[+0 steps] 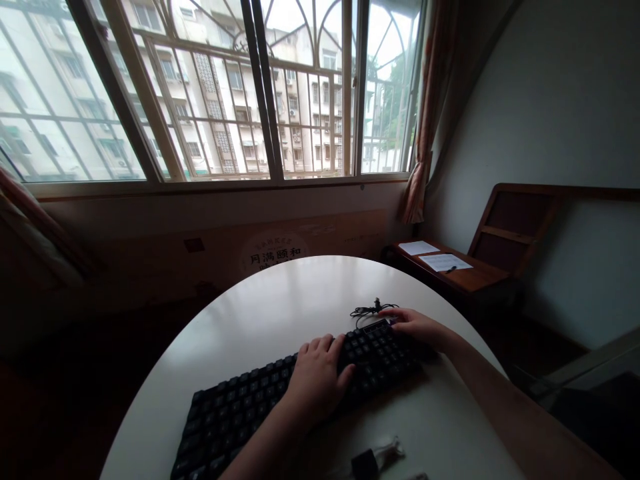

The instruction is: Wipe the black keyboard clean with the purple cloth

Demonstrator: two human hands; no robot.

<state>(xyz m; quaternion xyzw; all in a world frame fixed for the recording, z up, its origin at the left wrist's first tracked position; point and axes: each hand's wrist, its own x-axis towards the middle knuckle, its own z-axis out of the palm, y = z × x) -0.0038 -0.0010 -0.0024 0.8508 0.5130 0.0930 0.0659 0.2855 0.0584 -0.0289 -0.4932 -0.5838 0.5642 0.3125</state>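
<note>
I log black on white.
Black rectangular plastic keyboard point(255, 397); white round tabletop point(280, 307); thin black cable point(371, 311); reddish-brown wooden seat point(486, 272).

The desk point(220, 333) has a smooth white top with a curved far rim, and pale light from the window glosses its far part. A black keyboard point(240, 407) lies slantwise across it, its left end nearer the viewer than its right. Just beyond the keyboard's right part sits a bundled black cable point(369, 311). Near the bottom of the view lies a small object with a black block point(365, 465) and a shiny, pale end.
</note>
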